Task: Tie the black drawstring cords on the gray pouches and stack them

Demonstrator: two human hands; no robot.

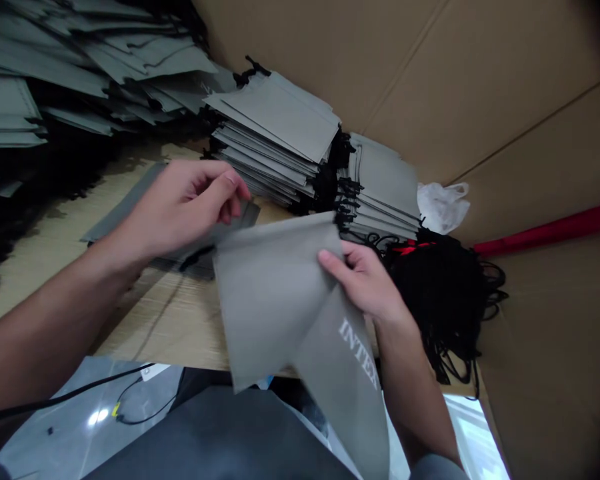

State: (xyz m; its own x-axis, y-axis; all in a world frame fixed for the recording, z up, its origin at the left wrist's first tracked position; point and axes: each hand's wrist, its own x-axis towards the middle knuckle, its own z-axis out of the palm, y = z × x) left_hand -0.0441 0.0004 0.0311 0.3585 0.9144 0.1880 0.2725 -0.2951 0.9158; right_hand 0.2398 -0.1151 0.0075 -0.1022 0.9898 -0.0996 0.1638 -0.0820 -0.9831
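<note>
R hand (363, 280) pinches the grey cloth piece (275, 287) btwn thumb & fingers at its far R corner; the piece hangs over the table (193, 330)'s near edge, white lettering on its R flap. L hand (193, 200) is up just L of it, fingers curled, thumb near fingertips; can't tell if it grips anything. Far side: two grey stacks (280, 117), w/ black cord heap (440, 287) to R.

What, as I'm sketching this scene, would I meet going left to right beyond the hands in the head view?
Grey heap → larger stack → smaller stack → white bag → red band.
</note>
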